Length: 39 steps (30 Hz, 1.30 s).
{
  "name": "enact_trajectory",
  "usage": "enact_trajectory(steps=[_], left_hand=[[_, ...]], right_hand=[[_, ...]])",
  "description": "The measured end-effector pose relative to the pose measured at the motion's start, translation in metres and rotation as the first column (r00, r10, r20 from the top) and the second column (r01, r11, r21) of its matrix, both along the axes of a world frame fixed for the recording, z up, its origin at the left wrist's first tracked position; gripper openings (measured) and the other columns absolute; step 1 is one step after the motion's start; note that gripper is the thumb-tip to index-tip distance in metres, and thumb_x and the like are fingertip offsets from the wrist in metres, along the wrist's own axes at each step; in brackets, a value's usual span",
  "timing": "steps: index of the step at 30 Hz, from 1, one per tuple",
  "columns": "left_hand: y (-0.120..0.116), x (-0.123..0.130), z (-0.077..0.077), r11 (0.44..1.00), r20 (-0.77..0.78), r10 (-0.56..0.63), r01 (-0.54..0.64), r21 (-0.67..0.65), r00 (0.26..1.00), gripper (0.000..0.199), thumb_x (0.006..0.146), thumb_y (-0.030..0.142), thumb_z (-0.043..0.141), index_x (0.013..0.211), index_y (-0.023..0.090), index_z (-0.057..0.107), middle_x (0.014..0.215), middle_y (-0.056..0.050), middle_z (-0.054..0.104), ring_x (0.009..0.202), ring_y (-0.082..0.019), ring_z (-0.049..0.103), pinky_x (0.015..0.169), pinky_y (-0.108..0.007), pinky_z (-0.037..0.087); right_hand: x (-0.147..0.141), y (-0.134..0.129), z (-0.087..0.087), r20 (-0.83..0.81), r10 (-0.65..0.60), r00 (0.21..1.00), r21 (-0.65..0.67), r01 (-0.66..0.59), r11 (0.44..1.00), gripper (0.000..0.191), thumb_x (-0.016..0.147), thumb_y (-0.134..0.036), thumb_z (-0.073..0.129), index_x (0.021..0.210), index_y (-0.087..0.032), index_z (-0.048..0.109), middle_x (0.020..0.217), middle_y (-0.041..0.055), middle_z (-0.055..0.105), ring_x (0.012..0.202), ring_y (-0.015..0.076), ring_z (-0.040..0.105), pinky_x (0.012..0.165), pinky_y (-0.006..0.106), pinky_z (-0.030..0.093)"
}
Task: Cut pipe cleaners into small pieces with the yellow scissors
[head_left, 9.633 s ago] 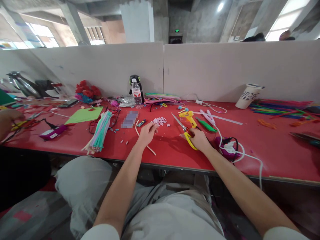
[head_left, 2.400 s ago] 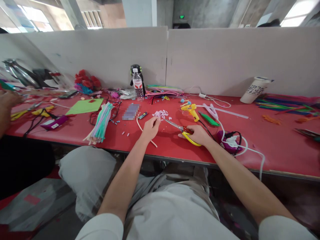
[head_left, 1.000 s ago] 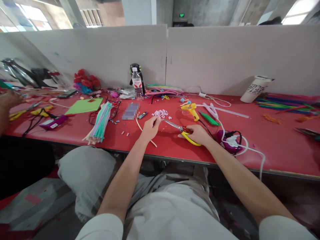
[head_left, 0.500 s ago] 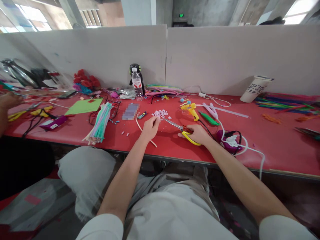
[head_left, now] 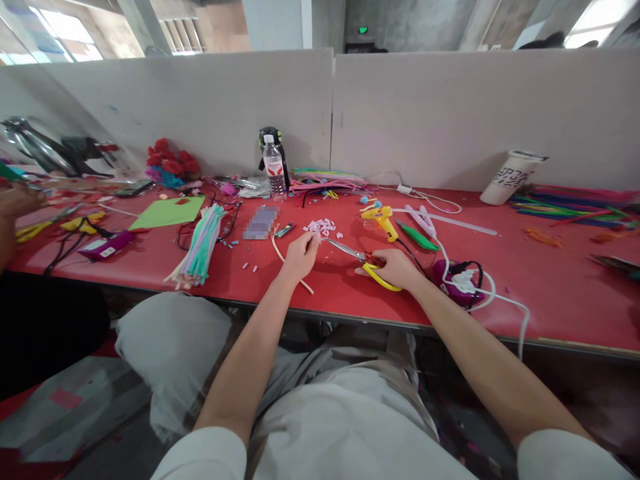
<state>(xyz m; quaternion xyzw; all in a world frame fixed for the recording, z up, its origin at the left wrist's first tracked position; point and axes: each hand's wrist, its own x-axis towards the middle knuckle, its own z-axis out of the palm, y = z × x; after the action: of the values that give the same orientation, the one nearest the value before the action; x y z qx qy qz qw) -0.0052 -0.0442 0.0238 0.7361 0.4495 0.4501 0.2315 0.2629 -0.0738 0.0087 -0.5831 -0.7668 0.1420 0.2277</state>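
My right hand [head_left: 393,268] is closed on the handles of yellow-handled scissors [head_left: 383,277], whose metal blades point left. The blade tips lie close to the fingertips of my left hand [head_left: 303,255]. That hand is pinched around a white, cord-like strip [head_left: 306,287], which runs down past the wrist onto the red table [head_left: 330,300]. A pile of small pale pink pieces [head_left: 323,227] lies just beyond my left fingertips. Two more small pieces [head_left: 250,268] rest to the left of my forearm.
A yellow glue gun [head_left: 383,221] and green marker-like item [head_left: 418,236] lie right of the pile. Fuzzy stems [head_left: 203,243], a bottle [head_left: 275,170] and green sheet [head_left: 167,213] are left. A cup [head_left: 513,177] leans at back right. Another person's hand [head_left: 19,199] is far left.
The scissors' blades and my hands have shifted only very slightly. The other person's hand at the far left has moved a little.
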Motion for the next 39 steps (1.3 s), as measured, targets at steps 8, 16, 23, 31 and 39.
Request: enact_trajectory(steps=[8, 16, 23, 31, 39], left_hand=[[0.0016, -0.0005, -0.0023, 1.0, 0.003, -0.005, 0.005, -0.007, 1.0, 0.039, 0.098, 0.046, 0.041, 0.08, 0.017, 0.059, 0.08, -0.006, 0.066, 0.077, -0.016, 0.061, 0.071, -0.028, 0.045], [0.002, -0.0005, -0.0033, 1.0, 0.003, -0.003, 0.003, -0.004, 1.0, 0.038, 0.099, 0.045, 0.041, 0.08, 0.017, 0.058, 0.076, -0.004, 0.063, 0.073, -0.015, 0.059, 0.068, -0.027, 0.043], [0.0007, 0.0003, -0.0012, 1.0, -0.003, 0.001, -0.001, 0.008, 1.0, 0.037, 0.099, 0.043, 0.041, 0.077, 0.017, 0.056, 0.073, -0.003, 0.061, 0.069, -0.014, 0.056, 0.066, -0.027, 0.041], [0.0016, 0.0002, -0.0032, 1.0, -0.006, 0.0, 0.0, 0.015, 1.0, 0.038, 0.099, 0.044, 0.041, 0.076, 0.017, 0.055, 0.072, -0.003, 0.06, 0.067, -0.013, 0.054, 0.065, -0.026, 0.04], [0.0019, 0.0008, -0.0042, 1.0, 0.006, 0.007, -0.007, 0.008, 1.0, 0.037, 0.099, 0.041, 0.04, 0.073, 0.017, 0.052, 0.067, -0.001, 0.053, 0.063, -0.013, 0.049, 0.061, -0.025, 0.036]], right_hand=[[0.0003, 0.0024, -0.0008, 0.025, -0.009, 1.0, 0.022, 0.009, 1.0, 0.058, 0.068, -0.073, 0.064, 0.057, -0.02, 0.043, 0.053, -0.0025, 0.045, 0.052, 0.0107, 0.035, 0.05, 0.028, 0.023], [-0.0004, -0.0012, 0.0003, -0.017, -0.002, 1.0, 0.012, 0.002, 1.0, 0.059, 0.068, -0.074, 0.064, 0.058, -0.02, 0.043, 0.053, -0.0039, 0.042, 0.053, 0.01, 0.035, 0.051, 0.027, 0.022], [-0.0002, -0.0001, 0.0, -0.007, 0.008, 1.0, 0.009, -0.008, 1.0, 0.058, 0.067, -0.074, 0.064, 0.059, -0.02, 0.044, 0.054, -0.0032, 0.044, 0.053, 0.0103, 0.036, 0.051, 0.027, 0.023], [-0.0005, 0.0004, 0.0007, 0.01, -0.015, 1.0, 0.013, 0.014, 1.0, 0.056, 0.068, -0.072, 0.065, 0.057, -0.02, 0.045, 0.053, -0.0027, 0.044, 0.052, 0.0104, 0.034, 0.05, 0.028, 0.022], [-0.0006, -0.0031, 0.0017, -0.023, 0.0, 1.0, 0.002, 0.0, 1.0, 0.056, 0.069, -0.072, 0.064, 0.059, -0.02, 0.045, 0.054, -0.0034, 0.043, 0.053, 0.0105, 0.036, 0.051, 0.028, 0.022]])
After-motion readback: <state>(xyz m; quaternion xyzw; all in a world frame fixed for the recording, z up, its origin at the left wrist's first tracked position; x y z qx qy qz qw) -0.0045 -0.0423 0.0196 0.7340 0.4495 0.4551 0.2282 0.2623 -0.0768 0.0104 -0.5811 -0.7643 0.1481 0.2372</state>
